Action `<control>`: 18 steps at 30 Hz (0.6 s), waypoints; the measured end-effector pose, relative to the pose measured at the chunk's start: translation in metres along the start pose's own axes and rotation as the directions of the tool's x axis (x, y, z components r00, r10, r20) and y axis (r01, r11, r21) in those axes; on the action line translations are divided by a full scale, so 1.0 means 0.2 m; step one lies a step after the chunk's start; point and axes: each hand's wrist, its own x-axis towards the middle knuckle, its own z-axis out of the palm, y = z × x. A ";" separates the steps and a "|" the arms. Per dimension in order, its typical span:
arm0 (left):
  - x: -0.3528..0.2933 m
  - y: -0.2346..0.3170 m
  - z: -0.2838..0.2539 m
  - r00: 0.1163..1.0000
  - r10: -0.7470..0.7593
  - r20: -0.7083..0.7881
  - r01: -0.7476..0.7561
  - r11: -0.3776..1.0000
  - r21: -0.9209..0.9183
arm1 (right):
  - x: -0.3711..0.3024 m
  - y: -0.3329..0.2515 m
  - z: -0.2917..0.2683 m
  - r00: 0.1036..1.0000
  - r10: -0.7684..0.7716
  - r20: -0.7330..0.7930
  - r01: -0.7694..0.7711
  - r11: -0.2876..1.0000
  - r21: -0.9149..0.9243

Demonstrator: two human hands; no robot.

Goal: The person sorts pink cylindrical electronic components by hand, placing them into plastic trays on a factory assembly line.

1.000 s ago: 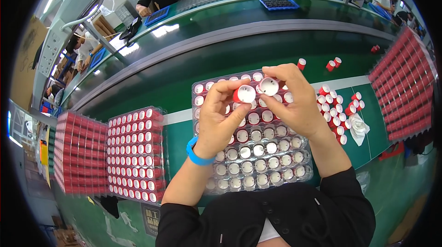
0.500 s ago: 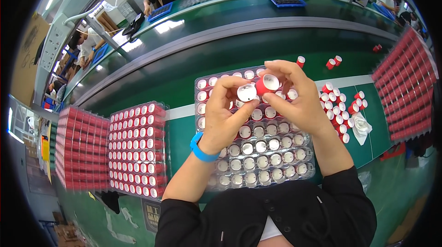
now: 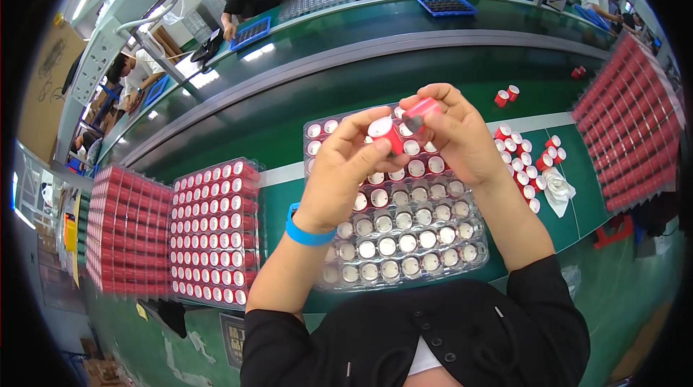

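My left hand (image 3: pixel 345 167) pinches a small red cylindrical cup (image 3: pixel 390 138) with a white top face, tilted toward me. Close beside it, my right hand (image 3: pixel 462 143) grips a second red cylinder (image 3: pixel 420 113), tipped on its side with a greyish end facing the first one. Whether the two pieces touch I cannot tell. Both hands are over a clear plastic tray (image 3: pixel 482 263) with rows of round pockets holding white-topped pieces. Red sides show on the pieces in its far rows, while the near rows look mostly white.
Loose red cups (image 3: pixel 516 152) cluster right of the tray, by a crumpled white cloth (image 3: pixel 558 192). A filled tray (image 3: pixel 215 235) and a tall tray stack (image 3: pixel 126 232) stand left; another stack (image 3: pixel 635 127) leans at far right. Co-workers sit beyond the metal rail (image 3: pixel 404 42).
My right hand has turned its cup so the white opening no longer faces me. The left hand's cup has tilted, now showing its red side. The view has shifted slightly.
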 end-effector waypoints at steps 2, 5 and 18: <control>-0.01 0.01 -0.01 0.998 -0.058 0.005 0.058 0.997 -0.045 | -0.03 -0.01 -0.01 1.000 0.030 -0.008 -0.029 0.996 0.084; 0.01 -0.01 -0.03 0.979 -0.162 0.121 0.197 0.901 -0.388 | -0.07 0.01 0.02 0.946 0.324 -0.024 -0.261 0.802 0.537; -0.09 -0.10 -0.04 0.987 -0.163 -0.014 0.151 0.938 -0.312 | -0.22 -0.01 0.01 0.944 0.317 -0.093 -0.255 0.878 0.405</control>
